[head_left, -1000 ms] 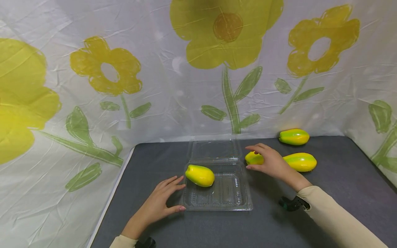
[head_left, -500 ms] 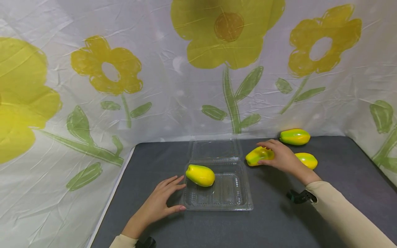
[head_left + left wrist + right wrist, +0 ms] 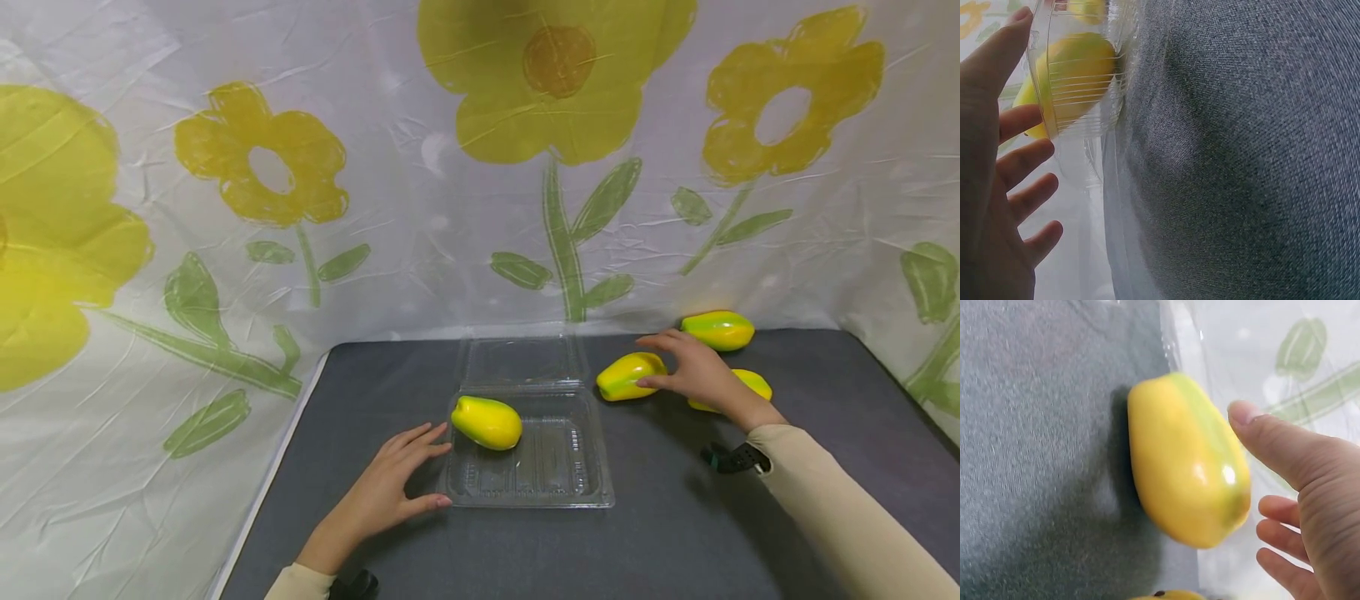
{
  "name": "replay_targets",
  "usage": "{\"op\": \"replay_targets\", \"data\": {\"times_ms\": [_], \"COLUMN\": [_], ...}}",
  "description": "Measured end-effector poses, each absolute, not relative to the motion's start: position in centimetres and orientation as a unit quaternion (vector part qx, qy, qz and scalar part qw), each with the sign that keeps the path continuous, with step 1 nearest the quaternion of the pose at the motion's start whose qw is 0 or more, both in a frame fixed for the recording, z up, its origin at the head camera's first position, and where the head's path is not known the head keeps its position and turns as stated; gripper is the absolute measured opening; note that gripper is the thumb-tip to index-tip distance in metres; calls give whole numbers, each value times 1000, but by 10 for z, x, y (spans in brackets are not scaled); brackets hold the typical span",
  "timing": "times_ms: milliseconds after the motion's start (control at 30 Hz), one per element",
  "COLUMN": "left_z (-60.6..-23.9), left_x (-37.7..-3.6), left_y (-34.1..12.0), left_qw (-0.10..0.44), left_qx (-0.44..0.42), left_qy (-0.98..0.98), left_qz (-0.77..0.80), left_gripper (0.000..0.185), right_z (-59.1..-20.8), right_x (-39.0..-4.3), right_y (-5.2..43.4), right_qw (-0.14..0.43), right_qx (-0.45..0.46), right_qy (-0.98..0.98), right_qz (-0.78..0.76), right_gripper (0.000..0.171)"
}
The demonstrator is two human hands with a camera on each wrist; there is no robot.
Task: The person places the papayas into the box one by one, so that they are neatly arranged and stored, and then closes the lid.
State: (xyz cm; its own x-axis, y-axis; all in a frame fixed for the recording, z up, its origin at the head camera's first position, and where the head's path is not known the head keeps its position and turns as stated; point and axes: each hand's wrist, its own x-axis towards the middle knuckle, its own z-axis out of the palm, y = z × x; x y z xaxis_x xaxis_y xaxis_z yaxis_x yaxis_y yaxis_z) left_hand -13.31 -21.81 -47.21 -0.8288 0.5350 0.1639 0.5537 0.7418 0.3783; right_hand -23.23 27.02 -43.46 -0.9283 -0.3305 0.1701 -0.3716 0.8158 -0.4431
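Note:
My left hand (image 3: 378, 492), fingers spread, is at the left edge of a clear plastic clamshell box (image 3: 555, 498), its fingertips at the rim. In the left wrist view the thumb (image 3: 1004, 50) and fingers stand along the box wall. Inside the box, on its left side, lies a yellow-green papaya (image 3: 487, 423). My right hand (image 3: 697, 377) hovers over the right end of another papaya (image 3: 626, 377), which lies on the table right of the box. The right wrist view has that papaya (image 3: 1185, 462) whole, with the relaxed thumb and fingers apart from it.
Two more papayas lie farther right: one at the back (image 3: 720, 331), and one (image 3: 752, 382) partly hidden behind my right wrist. The box lid (image 3: 522, 360) leans back, opened. A dark grey cloth covers the table (image 3: 390, 379); a flowered curtain (image 3: 420, 275) stands behind.
My right hand has moved right across the papaya beside the box, uncovering more of it. That papaya stays in place. The left hand has not moved.

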Motion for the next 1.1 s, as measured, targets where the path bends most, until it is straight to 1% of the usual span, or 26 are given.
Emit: {"op": "replay_targets", "data": {"times_ms": [267,633,1100], "left_z": [-472,-473,-474], "left_x": [-134,-133,-134], "left_y": [-217,-218,-219], "left_qw": [21,23,25], "left_qx": [-290,-292,-292], "left_qy": [-934,-933,-933], "left_qz": [-206,-208,-209], "left_gripper": [77,78,78], "right_z": [-440,-445,-452], "right_x": [-240,-246,-250], "right_y": [281,283,285], "right_qw": [13,-6,-8], "right_qx": [174,184,202], "right_qy": [-949,-950,-950], "right_qz": [262,253,237], "right_gripper": [71,78,78]}}
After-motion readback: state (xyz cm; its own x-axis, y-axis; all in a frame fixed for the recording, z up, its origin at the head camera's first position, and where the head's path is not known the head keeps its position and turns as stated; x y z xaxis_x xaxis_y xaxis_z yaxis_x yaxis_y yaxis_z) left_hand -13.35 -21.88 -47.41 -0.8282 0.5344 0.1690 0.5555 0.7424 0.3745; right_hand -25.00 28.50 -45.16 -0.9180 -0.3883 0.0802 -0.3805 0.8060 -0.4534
